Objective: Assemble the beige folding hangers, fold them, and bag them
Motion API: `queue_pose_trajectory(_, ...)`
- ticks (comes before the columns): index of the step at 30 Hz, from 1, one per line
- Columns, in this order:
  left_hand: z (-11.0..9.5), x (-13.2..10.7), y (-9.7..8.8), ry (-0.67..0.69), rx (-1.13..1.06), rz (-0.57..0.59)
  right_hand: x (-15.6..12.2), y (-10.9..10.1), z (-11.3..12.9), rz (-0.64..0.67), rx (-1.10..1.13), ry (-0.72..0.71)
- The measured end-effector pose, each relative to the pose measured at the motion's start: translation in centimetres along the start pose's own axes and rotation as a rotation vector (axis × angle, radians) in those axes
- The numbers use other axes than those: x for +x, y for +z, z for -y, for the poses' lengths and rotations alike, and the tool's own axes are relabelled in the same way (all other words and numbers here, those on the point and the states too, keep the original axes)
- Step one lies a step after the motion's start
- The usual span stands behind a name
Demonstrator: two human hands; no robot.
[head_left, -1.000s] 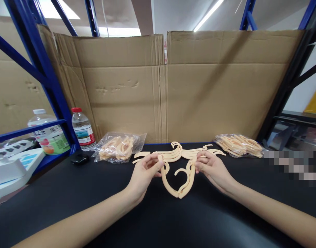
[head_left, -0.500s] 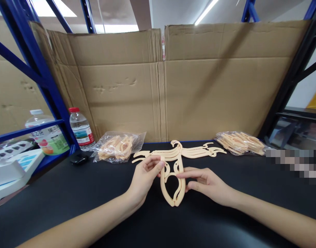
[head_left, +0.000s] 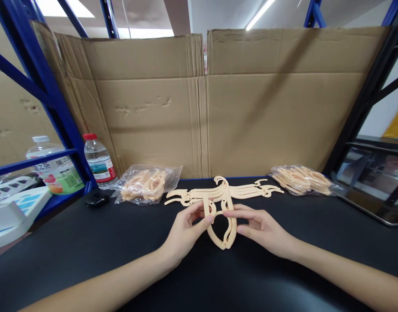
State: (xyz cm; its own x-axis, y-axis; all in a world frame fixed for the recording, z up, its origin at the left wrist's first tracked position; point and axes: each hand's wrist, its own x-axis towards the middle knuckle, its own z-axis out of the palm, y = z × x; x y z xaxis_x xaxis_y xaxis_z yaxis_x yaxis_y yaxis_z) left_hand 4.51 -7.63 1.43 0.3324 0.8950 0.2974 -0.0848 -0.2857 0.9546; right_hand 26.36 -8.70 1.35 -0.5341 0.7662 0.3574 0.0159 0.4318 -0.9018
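Observation:
A cream plastic folding hanger, its two arms folded down side by side, is held between my hands just above the black tabletop. My left hand pinches the left arm between thumb and fingers. On the other side, my right hand grips the right arm, with its index finger laid across the front and the thumb lower at the edge. Behind lie several cream hangers with arms spread, stacked with their hooks together. The held hanger's upper end overlaps this stack in view, and its hook cannot be made out.
Clear plastic bags of cream hanger parts lie at the back left and back right. A red-capped water bottle, a larger bottle and a black mouse stand left. Cardboard walls the back; a dark glossy panel is right.
The folded hanger has moved slightly right and away from me, still between both hands. My left hand has shifted right and slid a little lower along the hanger's arm.

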Motion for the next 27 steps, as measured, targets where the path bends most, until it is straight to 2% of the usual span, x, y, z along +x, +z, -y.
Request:
queue_pose_trajectory(10, 0.1, 0.0, -0.2, 0.067, 0.095, 0.033, 0.0, 0.0, -0.1, 0.026, 0.09, 0.021)
queue_pose_trajectory(14, -0.2, -0.2, 0.2, 0.027, 0.081, 0.053, -0.2, 0.4, 0.2, 0.063, 0.13, 0.05)
queue_pose_trajectory(18, -0.2, -0.3, 0.5, -0.028, 0.114, 0.02, -0.4, 0.9, 0.4, 0.106, 0.179, 0.073)
queue_pose_trajectory(27, 0.5, 0.1, 0.2, -0.078, 0.188, -0.052, -0.3, 0.5, 0.2, 0.102, 0.112, 0.098)
